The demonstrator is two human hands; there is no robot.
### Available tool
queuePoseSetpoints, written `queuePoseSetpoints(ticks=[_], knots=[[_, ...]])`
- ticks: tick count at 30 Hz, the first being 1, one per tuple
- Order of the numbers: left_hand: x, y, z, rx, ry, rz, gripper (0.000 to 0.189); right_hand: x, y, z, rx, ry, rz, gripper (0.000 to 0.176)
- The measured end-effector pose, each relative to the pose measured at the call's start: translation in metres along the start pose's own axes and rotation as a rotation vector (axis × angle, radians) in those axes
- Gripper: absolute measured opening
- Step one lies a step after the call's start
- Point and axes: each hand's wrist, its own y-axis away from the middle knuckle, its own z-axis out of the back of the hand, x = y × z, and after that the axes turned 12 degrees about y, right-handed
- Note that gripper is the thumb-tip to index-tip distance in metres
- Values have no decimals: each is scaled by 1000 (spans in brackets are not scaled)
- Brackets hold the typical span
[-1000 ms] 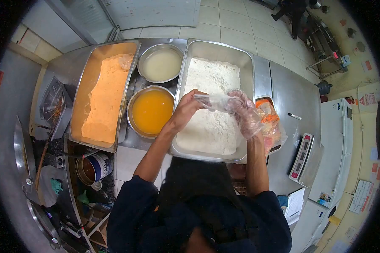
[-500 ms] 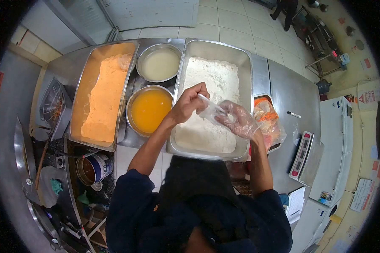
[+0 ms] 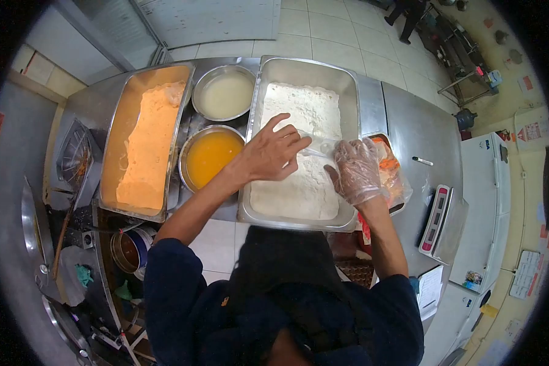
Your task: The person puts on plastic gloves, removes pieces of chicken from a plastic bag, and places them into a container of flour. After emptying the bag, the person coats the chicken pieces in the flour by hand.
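My bare left hand is over the tray of white flour, palm down, its thumb and a finger closed on the edge of a clear plastic glove. The loose glove stretches between my two hands. My right hand wears a thin clear glove and is at the flour tray's right side, its fingers bent around the other end of the loose glove. Left of the tray stand a bowl of orange-yellow liquid and a bowl of pale liquid.
A deep tray of orange powder lies at the left. Right of the flour are a tray with a plastic bag of orange and red food, a marker and a scale. A person stands at the back.
My hands have moved apart, the left turning palm down and the right shifting right. The loose glove is now stretched between them. The view has shifted slightly.
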Motion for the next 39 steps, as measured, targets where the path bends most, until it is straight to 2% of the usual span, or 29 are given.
queuePoseSetpoints(ticks=[1,3,5,8,12,14,24,26,32,39], knots=[[-8,-1,0,-11,-87,8,25,-2,2,2,-1,2,-1,26],[-17,-2,2,-21,-172,19,23,-4,7,6,-197,-116,-75,26],[-23,2,3,91,-163,127,23,0,3,-5,-150,-96,-46,24],[-20,7,-10,211,-198,165,21,6,1,-11,-109,-71,-27,23],[-24,11,-9,82,-161,117,17,11,1,-8,-72,-111,-43,24],[-25,10,-9,148,-209,180,23,13,0,-8,-83,-100,-44,24],[-28,11,-6,212,-235,211,30,20,-5,-13,-131,-216,-10,23],[-29,7,-3,362,-221,296,36,20,-6,-13,-135,-213,-6,23],[-22,12,-13,167,-337,302,50,23,-4,-11,-210,-201,-9,21],[-20,11,-17,85,-284,331,60,30,-7,-16,-260,-245,-24,21]])
